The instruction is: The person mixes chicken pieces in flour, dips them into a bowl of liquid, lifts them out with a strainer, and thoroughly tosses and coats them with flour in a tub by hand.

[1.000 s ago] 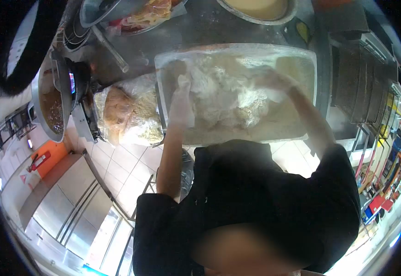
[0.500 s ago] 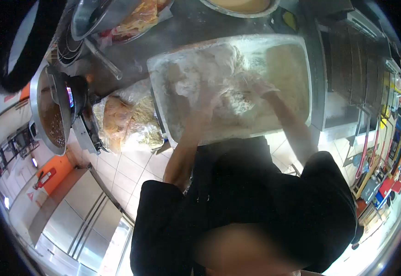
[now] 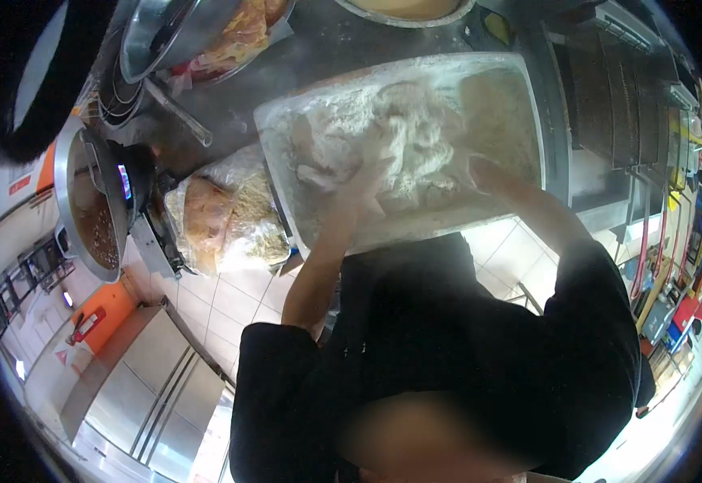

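Note:
A large white tub (image 3: 533, 121) holds flour (image 3: 500, 101) and several lumpy flour-coated pieces (image 3: 415, 149) whose kind is hidden by the coating. My left hand (image 3: 367, 181) is inside the tub at the left of the floury heap, fingers and thumb spread apart, touching its near side. On the right of the same heap is my right hand (image 3: 483, 173), dusted with flour. Its fingers are blurred and partly hidden in the flour, so their closure does not show.
Left of the tub is a plastic-wrapped tray (image 3: 226, 213) of pale orange and crumb-like food. Beyond it stands a pan of brown liquid (image 3: 97, 217). At the back are metal bowls (image 3: 158, 36), a metal handle (image 3: 178, 111) and a round basin (image 3: 407, 18); wire racks (image 3: 616, 105) are at the right.
Both hands have come back toward my body. The right hand has dropped lower and left the middle of the heap, where white flour and coated pieces now show. The view has shifted slightly.

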Demonstrator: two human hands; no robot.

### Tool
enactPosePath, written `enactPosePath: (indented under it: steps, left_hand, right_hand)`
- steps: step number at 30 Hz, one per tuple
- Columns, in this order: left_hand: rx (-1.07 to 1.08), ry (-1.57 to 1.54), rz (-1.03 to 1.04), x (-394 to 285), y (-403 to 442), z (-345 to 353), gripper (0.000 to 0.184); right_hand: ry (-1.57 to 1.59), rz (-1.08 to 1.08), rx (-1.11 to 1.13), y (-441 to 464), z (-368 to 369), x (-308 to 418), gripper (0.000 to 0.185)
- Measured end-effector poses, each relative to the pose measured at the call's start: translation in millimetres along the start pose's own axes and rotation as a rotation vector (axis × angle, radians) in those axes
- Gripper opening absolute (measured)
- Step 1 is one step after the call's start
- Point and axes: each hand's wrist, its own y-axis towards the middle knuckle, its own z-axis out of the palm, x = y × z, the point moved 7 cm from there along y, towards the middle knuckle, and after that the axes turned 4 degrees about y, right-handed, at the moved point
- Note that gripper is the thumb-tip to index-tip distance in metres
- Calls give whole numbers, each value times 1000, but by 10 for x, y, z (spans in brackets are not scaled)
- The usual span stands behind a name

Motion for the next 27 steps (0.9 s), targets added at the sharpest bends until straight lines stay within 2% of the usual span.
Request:
enactPosePath:
  steps: [5,7,9,11,13,15,17,18,19,21,22,27]
  left_hand:
    - [-106,-311,-101,95,192,48,64]
    - [-166,-348,-102,43,152,-30,63]
    - [-260,-316,-86,-79,90,-124,62]
    - [-391,-133,-72,-267,33,-322,61]
    - [-522,92,-86,-487,-48,-608,57]
    - [-612,64,-236,-435,-117,-915,48]
    - [-736,-98,-386,-550,-151,-1244,42]
    - [-712,-31,-411,-419,-71,-1291,41]
    - [-687,35,-436,-289,8,-1337,40]
    - [-422,513,-392,636,296,-999,40]
    - [-344,539,-379,778,344,-910,40]
    - [-237,299,-211,526,350,-478,40]
  right_hand:
    - [-32,-6,78,114,182,335,42]
    - [-183,17,165,46,117,416,41]
    - [-214,5,160,-50,20,464,41]
    - [146,-306,-162,-347,-214,696,41]
    - [332,-377,-345,-448,-427,602,41]
    - [342,-215,-385,-151,-671,206,41]
    - [351,-63,-418,257,-930,-199,42]
    - [353,9,-433,446,-1030,-345,42]
    - [332,-40,-392,586,-1022,-331,43]
    - [299,-120,-296,875,-949,-242,43]
    - [292,-158,-244,1050,-820,-90,43]
    - [345,-218,-37,1454,-235,625,43]
